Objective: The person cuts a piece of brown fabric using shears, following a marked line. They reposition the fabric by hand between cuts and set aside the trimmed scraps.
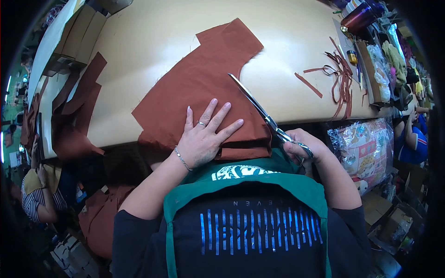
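Note:
A rust-brown piece of cloth [185, 83] lies on the pale table, its near edge folded and hanging at the table's front. My left hand [206, 134] rests flat on the cloth with its fingers spread; it wears a ring and a bracelet. Metal scissors [259, 109] are in my right hand [303, 146], whose fingers wrap round the handles at the table's front edge. The blades point up and left over the cloth's right part, the tip near its curved right edge. Whether cloth lies between the blades is too small to tell.
Thin brown strips [343, 83] lie at the right beside a box of bagged items [375, 69]. More brown cloth pieces [83, 102] and cardboard boxes [79, 37] are at the left. A plastic-wrapped printed bundle [364, 150] sits below the table's right side. Other people sit at both sides.

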Demonstrator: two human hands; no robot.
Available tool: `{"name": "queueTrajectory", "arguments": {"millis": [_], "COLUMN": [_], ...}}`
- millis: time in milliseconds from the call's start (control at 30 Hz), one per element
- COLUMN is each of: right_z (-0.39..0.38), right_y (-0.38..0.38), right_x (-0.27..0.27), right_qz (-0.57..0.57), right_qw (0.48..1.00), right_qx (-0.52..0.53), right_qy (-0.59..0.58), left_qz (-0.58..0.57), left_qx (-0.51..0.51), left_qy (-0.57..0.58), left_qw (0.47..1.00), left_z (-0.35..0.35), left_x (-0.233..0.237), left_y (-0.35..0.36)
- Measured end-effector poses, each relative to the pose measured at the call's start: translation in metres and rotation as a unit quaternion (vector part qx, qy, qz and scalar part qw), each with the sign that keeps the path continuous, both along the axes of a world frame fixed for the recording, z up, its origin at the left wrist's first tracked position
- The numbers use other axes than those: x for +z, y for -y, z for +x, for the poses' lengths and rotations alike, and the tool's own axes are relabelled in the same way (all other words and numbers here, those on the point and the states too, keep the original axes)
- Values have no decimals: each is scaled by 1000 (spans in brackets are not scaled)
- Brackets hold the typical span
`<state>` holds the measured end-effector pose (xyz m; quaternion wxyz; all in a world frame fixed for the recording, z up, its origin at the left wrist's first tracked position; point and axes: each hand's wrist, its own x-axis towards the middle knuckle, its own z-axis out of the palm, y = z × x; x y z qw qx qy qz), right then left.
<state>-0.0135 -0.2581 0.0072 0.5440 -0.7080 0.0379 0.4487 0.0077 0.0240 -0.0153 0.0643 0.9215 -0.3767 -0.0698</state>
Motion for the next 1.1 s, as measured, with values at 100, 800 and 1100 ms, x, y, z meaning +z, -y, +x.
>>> {"name": "queueTrajectory", "arguments": {"millis": [100, 800, 1100], "right_z": [-3, -46, -58], "right_y": [0, -2, -6], "right_x": [-2, -9, -3], "right_qz": [-14, -24, 17], "right_qw": [1000, 995, 988], "right_qx": [-15, -97, -151], "right_qy": [2, 20, -2], "left_qz": [-3, -82, -163], "left_qx": [5, -13, -6], "left_qy": [-8, -72, -85], "left_qw": [1000, 994, 983], "left_z": [0, -9, -16], "left_x": [1, 33, 31], "left_y": [1, 32, 47]}}
